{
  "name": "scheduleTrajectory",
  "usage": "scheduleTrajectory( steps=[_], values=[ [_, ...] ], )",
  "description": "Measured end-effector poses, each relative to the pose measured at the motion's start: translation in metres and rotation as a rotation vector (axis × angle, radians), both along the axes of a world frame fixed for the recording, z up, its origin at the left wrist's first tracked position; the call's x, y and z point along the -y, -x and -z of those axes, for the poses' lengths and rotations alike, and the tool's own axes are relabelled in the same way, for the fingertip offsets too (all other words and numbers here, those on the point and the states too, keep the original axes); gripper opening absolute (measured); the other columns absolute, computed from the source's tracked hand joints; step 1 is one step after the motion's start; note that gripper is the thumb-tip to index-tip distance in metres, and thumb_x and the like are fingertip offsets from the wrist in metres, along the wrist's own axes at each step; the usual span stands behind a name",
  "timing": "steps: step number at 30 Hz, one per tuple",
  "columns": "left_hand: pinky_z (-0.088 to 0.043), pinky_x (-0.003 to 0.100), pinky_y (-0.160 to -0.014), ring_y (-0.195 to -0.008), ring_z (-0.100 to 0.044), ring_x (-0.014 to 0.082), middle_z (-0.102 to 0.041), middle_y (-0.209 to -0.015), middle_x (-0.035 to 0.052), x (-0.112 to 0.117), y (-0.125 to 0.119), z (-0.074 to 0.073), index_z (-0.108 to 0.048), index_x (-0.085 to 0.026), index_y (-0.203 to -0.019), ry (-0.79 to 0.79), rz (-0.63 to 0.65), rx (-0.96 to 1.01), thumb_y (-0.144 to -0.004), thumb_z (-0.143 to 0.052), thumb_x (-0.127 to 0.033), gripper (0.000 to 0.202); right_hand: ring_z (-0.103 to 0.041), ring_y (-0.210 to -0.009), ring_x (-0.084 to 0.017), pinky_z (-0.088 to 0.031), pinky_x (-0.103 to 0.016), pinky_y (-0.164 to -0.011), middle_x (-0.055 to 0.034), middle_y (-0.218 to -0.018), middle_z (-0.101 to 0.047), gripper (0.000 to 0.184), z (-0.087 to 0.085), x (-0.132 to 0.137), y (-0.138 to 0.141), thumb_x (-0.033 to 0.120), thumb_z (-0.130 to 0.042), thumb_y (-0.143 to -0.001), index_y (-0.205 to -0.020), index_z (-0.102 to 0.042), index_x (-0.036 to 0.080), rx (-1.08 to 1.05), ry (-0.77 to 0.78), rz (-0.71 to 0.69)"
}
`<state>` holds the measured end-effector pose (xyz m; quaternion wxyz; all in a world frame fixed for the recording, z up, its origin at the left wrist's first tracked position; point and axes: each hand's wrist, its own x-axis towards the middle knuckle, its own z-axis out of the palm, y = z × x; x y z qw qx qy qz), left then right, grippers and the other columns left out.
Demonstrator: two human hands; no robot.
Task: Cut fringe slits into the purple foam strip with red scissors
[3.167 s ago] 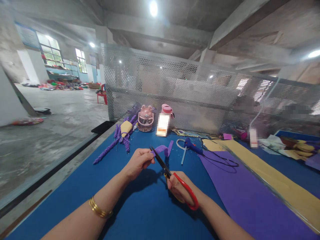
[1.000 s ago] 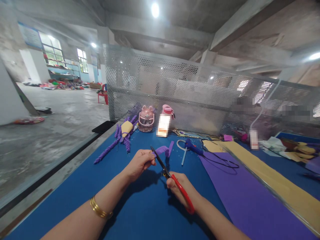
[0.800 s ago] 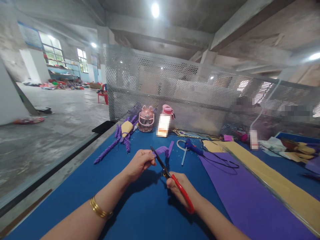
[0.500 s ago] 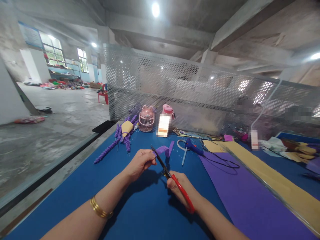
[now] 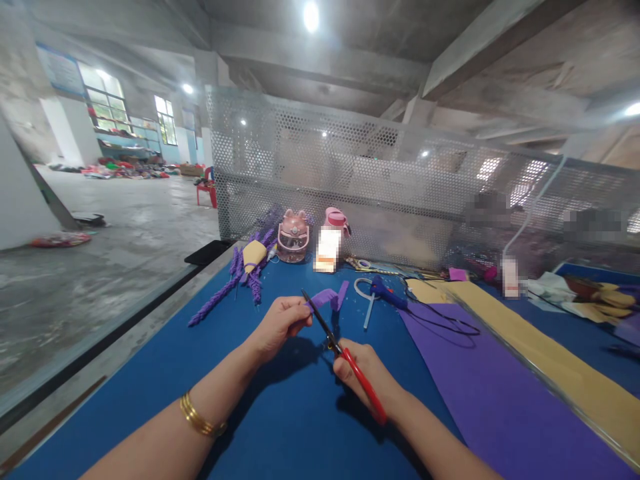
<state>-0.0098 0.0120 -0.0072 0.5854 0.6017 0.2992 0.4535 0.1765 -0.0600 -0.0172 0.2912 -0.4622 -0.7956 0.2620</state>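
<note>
My left hand (image 5: 277,325) pinches one end of a curling purple foam strip (image 5: 327,299) above the blue table (image 5: 280,427). My right hand (image 5: 364,377) grips red-handled scissors (image 5: 345,357), fingers closed round the handles. The black blades point up and left, and their tips meet the strip right beside my left fingertips. A gold bangle sits on my left wrist.
A purple foam sheet (image 5: 495,393) and a yellow sheet (image 5: 555,363) lie to the right. A blue glue gun (image 5: 387,293) with its cord, purple foam sprigs (image 5: 235,280), a pink container (image 5: 293,237) and a pink-capped bottle (image 5: 330,247) stand before a perforated metal screen (image 5: 380,187).
Both hands hold almost the same pose. The scissor handles have closed together, and my right hand has shifted slightly.
</note>
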Motion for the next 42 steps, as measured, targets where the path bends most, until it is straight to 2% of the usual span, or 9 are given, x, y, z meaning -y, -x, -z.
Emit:
scheduleTrajectory(
  steps=[7, 18, 24, 28, 35, 42],
  values=[
    [-0.016, 0.022, -0.043, -0.041, -0.030, 0.0062, -0.046, -0.045, -0.0039, -0.0002, -0.0006, -0.0012, -0.055, -0.014, -0.057, -0.017, 0.009, 0.028, -0.070, -0.056, -0.031, 0.022, -0.024, -0.047, -0.009, -0.018, -0.022, -0.044, 0.0063, -0.051, -0.032, 0.038, -0.0005, -0.0008, 0.0004, 0.055, -0.044, -0.080, -0.065, -0.034, 0.022, 0.100, -0.062, 0.077],
    [-0.021, 0.020, -0.041, -0.041, -0.035, 0.0064, -0.046, -0.047, -0.0044, 0.0004, -0.0009, -0.0039, -0.055, -0.014, -0.058, -0.054, -0.061, -0.014, -0.069, -0.054, -0.029, 0.018, -0.027, -0.048, -0.009, -0.022, -0.020, -0.046, 0.0060, -0.054, -0.039, 0.032, -0.0070, -0.0002, 0.0005, 0.046, -0.051, -0.076, -0.066, -0.034, 0.022, 0.198, -0.012, 0.171],
    [-0.023, 0.020, -0.043, -0.043, -0.037, 0.0067, -0.047, -0.047, -0.0040, -0.0012, 0.0012, -0.0017, -0.056, -0.014, -0.060, -0.053, -0.047, 0.001, -0.071, -0.051, -0.026, 0.017, -0.028, -0.049, -0.008, -0.023, -0.020, -0.045, 0.0063, -0.054, -0.037, 0.032, -0.0016, -0.0031, -0.0027, 0.047, -0.048, -0.077, -0.066, -0.034, 0.021, 0.140, -0.026, 0.135],
    [-0.021, 0.020, -0.042, -0.042, -0.036, 0.0060, -0.048, -0.048, -0.0039, -0.0009, 0.0006, -0.0025, -0.056, -0.014, -0.060, -0.048, -0.049, 0.009, -0.071, -0.053, -0.026, 0.016, -0.026, -0.050, -0.008, -0.023, -0.019, -0.045, 0.0068, -0.056, -0.034, 0.032, 0.0014, -0.0058, -0.0057, 0.048, -0.046, -0.080, -0.067, -0.035, 0.020, 0.057, -0.010, 0.053],
    [-0.022, 0.020, -0.043, -0.041, -0.036, 0.0043, -0.054, -0.053, -0.0022, -0.0016, -0.0005, -0.0029, -0.057, -0.013, -0.059, -0.038, -0.011, 0.082, -0.070, -0.056, -0.026, 0.017, -0.025, -0.052, -0.008, -0.023, -0.020, -0.045, 0.0063, -0.058, -0.032, 0.047, 0.0005, -0.0062, -0.0084, 0.065, -0.040, -0.077, -0.068, -0.038, 0.019, -0.079, 0.066, -0.073],
    [-0.020, 0.019, -0.042, -0.042, -0.035, 0.0051, -0.045, -0.045, -0.0054, 0.0015, -0.0011, -0.0055, -0.057, -0.014, -0.060, -0.050, -0.050, 0.050, -0.072, -0.057, -0.028, 0.019, -0.028, -0.051, -0.008, -0.024, -0.020, -0.045, 0.0057, -0.058, -0.034, 0.052, -0.0029, -0.0039, -0.0053, 0.070, -0.038, -0.074, -0.071, -0.042, 0.018, -0.133, 0.097, -0.055]
  ],
)
